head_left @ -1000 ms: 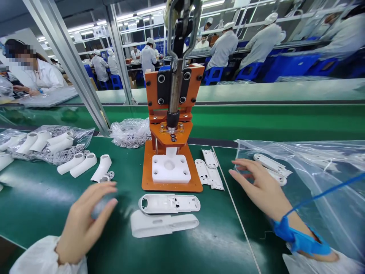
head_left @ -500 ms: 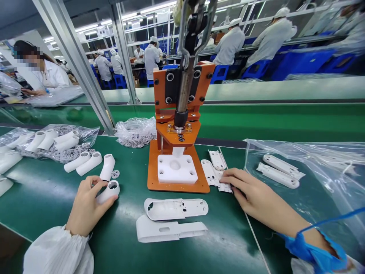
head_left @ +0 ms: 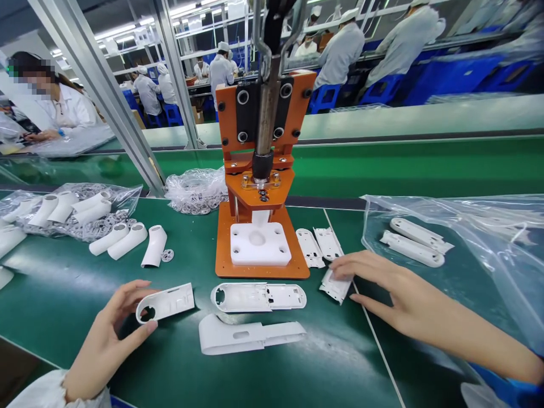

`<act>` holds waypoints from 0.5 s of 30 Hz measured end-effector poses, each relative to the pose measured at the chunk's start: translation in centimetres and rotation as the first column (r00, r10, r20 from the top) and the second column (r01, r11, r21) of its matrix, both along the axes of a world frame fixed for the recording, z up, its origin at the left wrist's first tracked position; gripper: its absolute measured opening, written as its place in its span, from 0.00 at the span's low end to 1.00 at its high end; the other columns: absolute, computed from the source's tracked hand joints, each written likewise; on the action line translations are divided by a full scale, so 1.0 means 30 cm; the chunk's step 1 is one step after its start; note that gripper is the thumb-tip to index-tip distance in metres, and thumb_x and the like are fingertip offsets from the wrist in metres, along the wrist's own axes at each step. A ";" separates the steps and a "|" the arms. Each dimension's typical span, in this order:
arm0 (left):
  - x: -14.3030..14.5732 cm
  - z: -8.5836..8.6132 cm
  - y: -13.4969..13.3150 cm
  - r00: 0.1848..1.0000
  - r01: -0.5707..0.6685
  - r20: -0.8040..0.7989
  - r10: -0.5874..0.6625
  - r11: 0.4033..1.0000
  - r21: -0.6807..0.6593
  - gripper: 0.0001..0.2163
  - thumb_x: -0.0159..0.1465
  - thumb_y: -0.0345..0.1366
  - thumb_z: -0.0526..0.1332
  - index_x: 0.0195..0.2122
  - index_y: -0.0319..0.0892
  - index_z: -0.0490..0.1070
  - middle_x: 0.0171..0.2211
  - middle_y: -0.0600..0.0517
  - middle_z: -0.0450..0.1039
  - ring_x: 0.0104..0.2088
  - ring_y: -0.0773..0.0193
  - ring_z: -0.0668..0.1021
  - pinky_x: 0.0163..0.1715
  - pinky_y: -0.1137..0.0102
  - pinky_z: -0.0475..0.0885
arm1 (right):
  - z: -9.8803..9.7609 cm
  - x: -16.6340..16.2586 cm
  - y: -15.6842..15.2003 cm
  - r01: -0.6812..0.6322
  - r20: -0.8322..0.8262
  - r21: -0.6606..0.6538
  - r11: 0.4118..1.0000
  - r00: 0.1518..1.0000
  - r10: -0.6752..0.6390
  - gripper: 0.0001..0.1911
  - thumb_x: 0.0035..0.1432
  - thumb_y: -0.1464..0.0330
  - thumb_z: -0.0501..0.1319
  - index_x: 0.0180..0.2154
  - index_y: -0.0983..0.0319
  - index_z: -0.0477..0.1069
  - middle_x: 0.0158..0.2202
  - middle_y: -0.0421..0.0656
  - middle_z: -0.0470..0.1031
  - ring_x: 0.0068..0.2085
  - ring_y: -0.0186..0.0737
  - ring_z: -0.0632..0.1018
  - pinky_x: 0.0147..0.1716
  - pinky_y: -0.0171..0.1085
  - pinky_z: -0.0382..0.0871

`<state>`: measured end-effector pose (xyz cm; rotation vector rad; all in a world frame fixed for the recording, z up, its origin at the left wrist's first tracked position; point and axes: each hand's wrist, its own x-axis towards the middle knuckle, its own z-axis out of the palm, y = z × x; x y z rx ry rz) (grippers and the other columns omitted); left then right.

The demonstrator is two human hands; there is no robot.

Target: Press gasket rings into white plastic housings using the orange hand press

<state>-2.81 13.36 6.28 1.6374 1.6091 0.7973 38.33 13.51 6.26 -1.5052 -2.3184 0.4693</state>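
My left hand grips a white plastic housing piece with a round hole at its near end, held just above the green mat. My right hand lies with its fingers on a small flat white plate at the mat's seam, pinching its edge. Between the hands lie a long white shell with its inside up and a white cover. Behind them stands an orange hand press with a white fixture block.
Two more flat plates lie right of the press. White curved tubes and bags of metal washers sit at the left. A clear bag with white shells lies at the right. A green conveyor runs behind; other workers sit beyond.
My left hand has turned the white piece from upright to lying flat and brought it nearer. My right hand has drawn one flat plate away from the pile toward me.
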 end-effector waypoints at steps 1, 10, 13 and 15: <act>-0.002 0.000 0.003 0.995 0.039 -0.088 -0.039 0.999 0.004 0.21 0.56 0.45 0.57 0.49 0.44 0.55 0.41 0.47 0.69 0.43 0.56 0.71 0.43 0.63 0.66 | -0.008 0.004 0.003 0.008 0.002 -0.003 1.000 1.000 -0.008 0.14 0.53 0.69 0.52 0.42 0.56 0.66 0.45 0.45 0.68 0.48 0.51 0.67 0.46 0.54 0.64; 0.048 0.047 0.039 0.893 0.284 -0.338 -0.298 0.955 -0.091 0.15 0.60 0.47 0.50 0.26 0.42 0.65 0.23 0.54 0.67 0.25 0.64 0.69 0.24 0.72 0.63 | 0.020 -0.039 0.017 0.153 0.035 -0.048 0.987 0.988 -0.151 0.14 0.51 0.61 0.56 0.37 0.63 0.69 0.34 0.50 0.69 0.39 0.52 0.69 0.36 0.49 0.68; 0.038 0.058 -0.011 0.983 0.179 -0.013 -0.182 0.977 -0.113 0.15 0.60 0.47 0.50 0.26 0.42 0.65 0.25 0.52 0.68 0.30 0.61 0.71 0.29 0.70 0.67 | 0.010 -0.029 0.006 0.205 0.064 -0.140 0.969 0.978 -0.198 0.14 0.45 0.60 0.61 0.34 0.60 0.68 0.30 0.46 0.68 0.35 0.50 0.70 0.31 0.45 0.69; 0.035 0.062 -0.052 0.962 0.153 0.248 -0.110 0.975 -0.163 0.15 0.60 0.48 0.49 0.28 0.43 0.66 0.25 0.52 0.69 0.31 0.59 0.72 0.35 0.67 0.68 | -0.003 -0.015 -0.002 0.233 0.089 -0.205 0.951 0.972 -0.219 0.11 0.44 0.60 0.61 0.30 0.58 0.66 0.30 0.43 0.66 0.33 0.47 0.70 0.28 0.42 0.69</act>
